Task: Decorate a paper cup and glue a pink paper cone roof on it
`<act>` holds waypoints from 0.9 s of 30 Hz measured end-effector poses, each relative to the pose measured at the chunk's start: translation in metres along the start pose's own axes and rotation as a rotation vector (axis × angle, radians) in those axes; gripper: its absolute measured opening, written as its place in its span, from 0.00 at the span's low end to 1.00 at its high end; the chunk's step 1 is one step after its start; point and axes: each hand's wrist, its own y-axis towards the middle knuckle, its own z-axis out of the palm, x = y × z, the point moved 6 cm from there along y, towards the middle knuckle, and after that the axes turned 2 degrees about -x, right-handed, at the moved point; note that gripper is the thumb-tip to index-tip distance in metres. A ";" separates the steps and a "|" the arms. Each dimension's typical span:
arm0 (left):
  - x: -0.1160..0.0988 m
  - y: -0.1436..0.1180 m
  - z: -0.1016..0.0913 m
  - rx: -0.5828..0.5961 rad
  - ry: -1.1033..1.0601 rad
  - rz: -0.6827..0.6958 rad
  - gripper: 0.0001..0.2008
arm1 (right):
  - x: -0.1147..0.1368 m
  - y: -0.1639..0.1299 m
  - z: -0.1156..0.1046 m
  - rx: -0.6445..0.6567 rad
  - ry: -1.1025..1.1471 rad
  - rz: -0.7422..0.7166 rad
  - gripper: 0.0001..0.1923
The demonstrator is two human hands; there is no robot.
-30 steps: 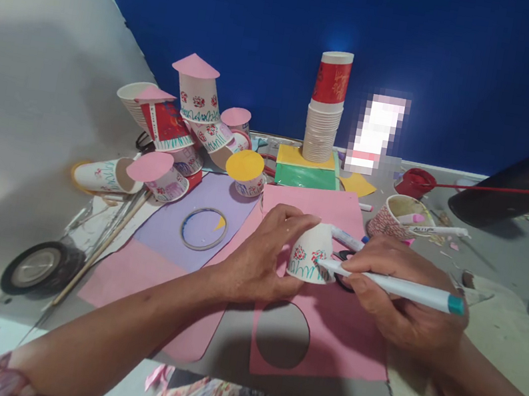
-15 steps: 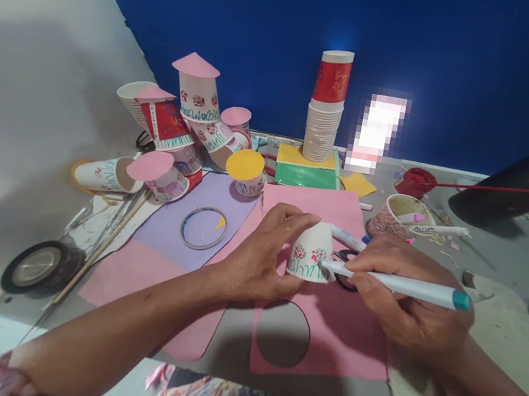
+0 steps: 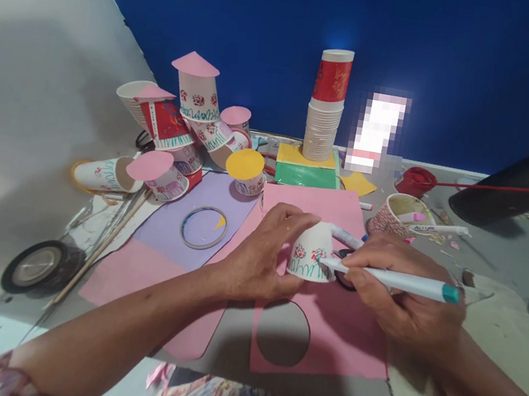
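My left hand (image 3: 271, 253) is closed around a small white paper cup (image 3: 314, 240), mouth down over the pink paper (image 3: 336, 345). Red flowers and green grass-like strokes are drawn on the cup's side. A white marker with a teal end (image 3: 397, 281) is pinched in my right hand (image 3: 405, 296), its tip touching the right-hand flower. Behind the cup lie another marker (image 3: 346, 237) and scissors (image 3: 345, 278), partly hidden by my right hand. A round hole is cut in the pink paper.
Several decorated cups (image 3: 199, 96) with paper roofs stand at the left. A tape roll (image 3: 203, 228) lies on purple paper (image 3: 164, 249). At the back rises a cup stack (image 3: 322, 130); a patterned cup (image 3: 386, 217) holding markers is at right. Black tape (image 3: 34, 266) sits front left.
My right hand and the marker have shifted slightly left and up, the tip staying at the right-hand flower. My left hand and the cup look unmoved.
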 end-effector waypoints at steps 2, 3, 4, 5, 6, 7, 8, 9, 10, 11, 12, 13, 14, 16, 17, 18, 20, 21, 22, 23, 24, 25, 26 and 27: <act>0.001 0.000 0.001 0.005 0.007 -0.012 0.40 | -0.001 0.000 -0.003 -0.028 0.018 0.013 0.10; 0.001 0.000 0.000 0.004 0.011 -0.013 0.40 | -0.002 -0.001 -0.005 -0.044 0.029 0.012 0.10; 0.001 0.000 0.000 -0.001 0.013 -0.009 0.40 | -0.002 -0.001 -0.007 -0.059 0.040 0.009 0.10; 0.001 0.000 0.000 -0.005 0.015 -0.003 0.40 | -0.002 -0.001 -0.008 -0.065 0.046 0.009 0.10; 0.001 0.000 -0.001 -0.007 0.017 0.003 0.40 | -0.002 -0.001 -0.008 -0.065 0.045 0.010 0.10; 0.000 0.000 -0.001 -0.007 0.016 0.011 0.40 | -0.002 -0.001 -0.008 -0.065 0.041 0.007 0.10; 0.000 0.000 -0.001 -0.005 0.013 0.016 0.39 | -0.002 -0.001 -0.008 -0.063 0.036 0.006 0.10; 0.000 0.000 -0.001 -0.004 0.010 0.017 0.39 | -0.002 -0.001 -0.007 -0.058 0.031 0.003 0.09; 0.000 0.001 -0.001 -0.001 0.007 0.016 0.39 | -0.001 0.000 -0.006 -0.050 0.026 -0.003 0.09; 0.000 0.001 -0.001 0.003 0.008 0.014 0.39 | 0.000 0.001 -0.005 -0.044 0.022 -0.010 0.09; 0.000 0.001 0.000 0.008 0.010 0.010 0.39 | 0.001 0.001 -0.005 -0.044 0.019 -0.017 0.09; 0.000 0.001 0.000 0.009 0.014 0.008 0.39 | 0.001 0.002 -0.004 -0.043 0.018 -0.021 0.09; 0.000 0.000 0.000 0.008 0.017 0.009 0.40 | 0.002 0.003 -0.003 -0.039 0.016 -0.024 0.09; 0.001 0.000 0.000 0.001 0.022 0.015 0.42 | 0.002 0.003 -0.001 -0.019 0.016 -0.026 0.10; 0.001 0.000 0.000 -0.003 0.022 0.017 0.42 | 0.002 0.003 -0.001 -0.007 0.017 -0.024 0.11; 0.002 -0.001 0.000 -0.006 0.022 0.018 0.42 | 0.002 0.003 0.000 0.005 0.018 -0.017 0.11; 0.002 -0.001 0.000 -0.004 0.018 0.014 0.42 | 0.001 0.002 -0.001 0.006 0.011 0.001 0.12; 0.002 -0.001 0.000 -0.005 0.012 0.013 0.41 | 0.000 0.001 -0.002 0.000 0.006 0.007 0.12; 0.002 -0.001 0.000 -0.006 0.004 0.011 0.41 | 0.000 0.000 -0.002 -0.010 0.002 0.005 0.11; 0.002 -0.001 0.000 -0.007 -0.003 0.010 0.40 | 0.000 0.000 -0.003 -0.017 -0.001 0.002 0.11; 0.001 -0.001 0.000 -0.008 -0.007 0.009 0.40 | 0.000 -0.001 -0.003 -0.022 -0.003 -0.001 0.10; 0.001 0.000 0.000 -0.009 -0.008 0.008 0.39 | -0.001 -0.001 -0.003 -0.025 -0.005 -0.004 0.10; 0.001 0.000 0.000 -0.008 -0.006 0.006 0.39 | -0.001 -0.001 -0.003 -0.026 -0.004 -0.006 0.10; 0.001 0.000 0.000 -0.006 -0.001 0.005 0.40 | -0.001 0.000 -0.003 -0.027 -0.001 -0.011 0.10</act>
